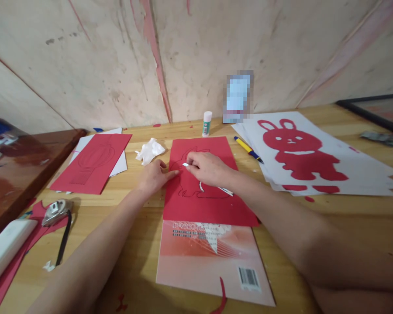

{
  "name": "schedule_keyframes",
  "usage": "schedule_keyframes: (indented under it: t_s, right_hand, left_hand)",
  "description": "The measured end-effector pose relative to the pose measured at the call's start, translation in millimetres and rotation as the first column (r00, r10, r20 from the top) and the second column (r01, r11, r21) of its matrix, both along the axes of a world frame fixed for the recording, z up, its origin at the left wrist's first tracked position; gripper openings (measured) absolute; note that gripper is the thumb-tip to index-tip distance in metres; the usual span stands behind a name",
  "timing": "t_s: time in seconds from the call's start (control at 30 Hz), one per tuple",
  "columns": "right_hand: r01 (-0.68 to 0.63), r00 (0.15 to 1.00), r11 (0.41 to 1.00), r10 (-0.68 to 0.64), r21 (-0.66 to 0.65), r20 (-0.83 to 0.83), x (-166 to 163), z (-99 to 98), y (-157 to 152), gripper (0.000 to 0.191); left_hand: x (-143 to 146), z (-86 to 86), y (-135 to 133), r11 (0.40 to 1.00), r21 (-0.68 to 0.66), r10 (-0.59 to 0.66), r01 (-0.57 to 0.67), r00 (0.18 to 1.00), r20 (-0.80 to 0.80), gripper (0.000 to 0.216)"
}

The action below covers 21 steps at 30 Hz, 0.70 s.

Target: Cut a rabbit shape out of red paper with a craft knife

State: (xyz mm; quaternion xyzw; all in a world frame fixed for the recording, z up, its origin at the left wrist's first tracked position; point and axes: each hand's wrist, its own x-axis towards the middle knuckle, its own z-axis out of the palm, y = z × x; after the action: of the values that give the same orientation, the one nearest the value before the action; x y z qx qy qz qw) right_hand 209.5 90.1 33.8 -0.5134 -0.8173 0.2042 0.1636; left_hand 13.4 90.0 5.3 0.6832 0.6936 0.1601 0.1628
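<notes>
Nearest the camera, a pink glossy booklet [212, 257] is laid under the red paper sheet [201, 183] as a backing. Further left, a second red sheet [91, 168] is set aside. The sheet's left edge is pinned flat by the left hand [153, 176]; a small white-handled blade [186, 165] is gripped in the right hand [208, 168] over the traced rabbit outline. Rightmost, a finished red rabbit cutout [298, 150] is kept on white paper.

We are showing two bare forearms, left hand [153, 176] and right hand [207, 168]: wearing no sleeves, rings or watches.
</notes>
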Motion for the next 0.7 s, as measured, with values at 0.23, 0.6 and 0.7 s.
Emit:
schedule_keyframes:
  t_s: [0.23, 0.6, 0.7]
  right_hand:
    - [0.018, 1.0, 1.0, -0.018, -0.004, 0.0, 3, 3.8, 1, 0.006]
    - [0.015, 1.0, 1.0, -0.015, 0.002, 0.003, 3, -0.3, 3, 0.006]
    - [0.017, 1.0, 1.0, -0.017, -0.007, 0.0, 3, -1.9, 4, 0.006]
  left_hand:
    - [1, -0.7, 13, 1.0, -0.014, -0.011, 0.01, 1.0, -0.023, 0.029]
    - [13, 6.0, 29, 0.999, 0.01, 0.053, -0.052, 0.997, -0.06, 0.036]
    - [17, 2.4, 38, 0.996, 0.027, 0.085, -0.084, 0.995, -0.058, 0.034]
